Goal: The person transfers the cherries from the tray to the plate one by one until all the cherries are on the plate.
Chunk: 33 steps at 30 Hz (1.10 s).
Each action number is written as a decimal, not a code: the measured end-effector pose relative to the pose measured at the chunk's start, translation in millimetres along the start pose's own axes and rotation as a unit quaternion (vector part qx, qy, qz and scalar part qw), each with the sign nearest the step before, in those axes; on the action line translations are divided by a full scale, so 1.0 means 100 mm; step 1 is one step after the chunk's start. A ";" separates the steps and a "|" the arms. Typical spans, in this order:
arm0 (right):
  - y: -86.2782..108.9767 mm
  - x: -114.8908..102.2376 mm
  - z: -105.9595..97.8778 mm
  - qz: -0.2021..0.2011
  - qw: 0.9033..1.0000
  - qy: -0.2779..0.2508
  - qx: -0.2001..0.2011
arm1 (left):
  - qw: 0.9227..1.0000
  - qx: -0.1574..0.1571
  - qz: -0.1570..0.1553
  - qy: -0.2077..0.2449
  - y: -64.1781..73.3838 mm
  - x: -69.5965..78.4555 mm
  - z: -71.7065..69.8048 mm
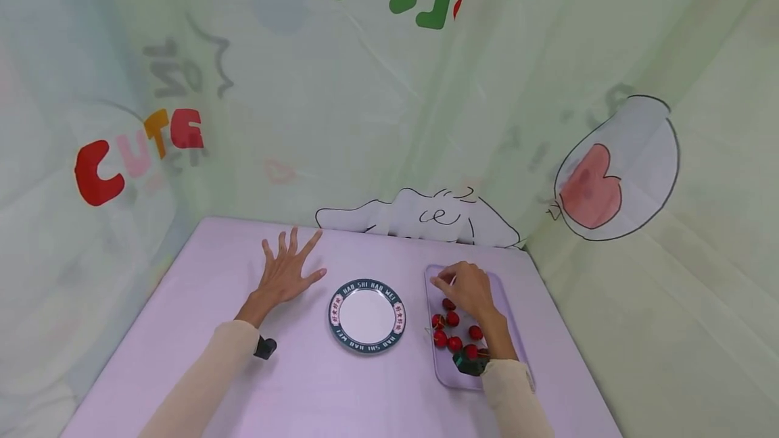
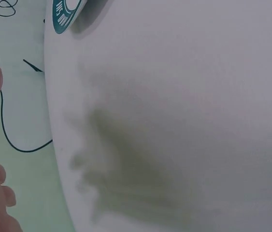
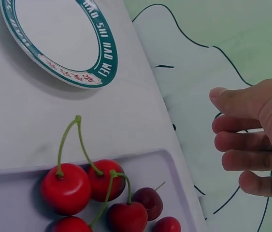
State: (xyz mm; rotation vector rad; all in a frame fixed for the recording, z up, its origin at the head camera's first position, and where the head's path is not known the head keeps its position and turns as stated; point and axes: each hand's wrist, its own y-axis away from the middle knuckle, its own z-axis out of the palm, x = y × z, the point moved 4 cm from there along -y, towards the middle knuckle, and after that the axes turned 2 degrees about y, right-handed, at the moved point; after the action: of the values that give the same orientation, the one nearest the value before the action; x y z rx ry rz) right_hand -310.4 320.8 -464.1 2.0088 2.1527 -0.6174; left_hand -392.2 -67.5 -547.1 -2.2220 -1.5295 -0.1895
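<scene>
My left hand (image 1: 283, 277) hovers over the table to the left of the plate, fingers spread and nothing in them. A round white plate (image 1: 367, 316) with a dark green lettered rim lies between both hands. Above the far part of a shallow lilac tray (image 1: 449, 376) is my right hand (image 1: 467, 286), its fingers loosely bent. In the right wrist view the thumb and fingers (image 3: 244, 141) stand apart with nothing between them. Several red cherries lie in the tray, among them a large glossy cherry (image 3: 66, 189) with a green stem and a smaller dark cherry (image 3: 148, 203).
The table (image 1: 292, 384) has a pale lilac cover. Behind it and at both sides hang light green curtains (image 1: 341, 120) with printed drawings and letters. Dark wrist cameras sit under both wrists, the right camera (image 1: 470, 362) over the near part of the tray.
</scene>
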 end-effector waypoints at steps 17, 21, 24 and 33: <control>0.22 0.15 0.31 0.010 0.999 -0.029 -0.035 | 0.991 0.069 -0.057 0.104 0.21 0.15 0.07; 0.27 0.17 0.37 0.017 0.999 -0.023 -0.031 | 0.981 0.106 -0.084 0.137 0.26 0.20 0.12; 0.32 0.17 0.40 0.015 0.999 -0.020 -0.026 | 0.976 0.092 -0.107 0.165 0.29 0.23 0.22; 0.45 0.11 0.42 -0.004 0.999 -0.027 -0.032 | 0.937 0.032 -0.177 0.300 0.41 0.32 0.46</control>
State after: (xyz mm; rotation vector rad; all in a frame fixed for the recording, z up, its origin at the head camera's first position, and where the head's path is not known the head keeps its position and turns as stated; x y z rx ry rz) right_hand -275.1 316.1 -515.7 1.9304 2.1228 -0.5880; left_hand -347.9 -32.6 -588.1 -1.5974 -1.5223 -0.8307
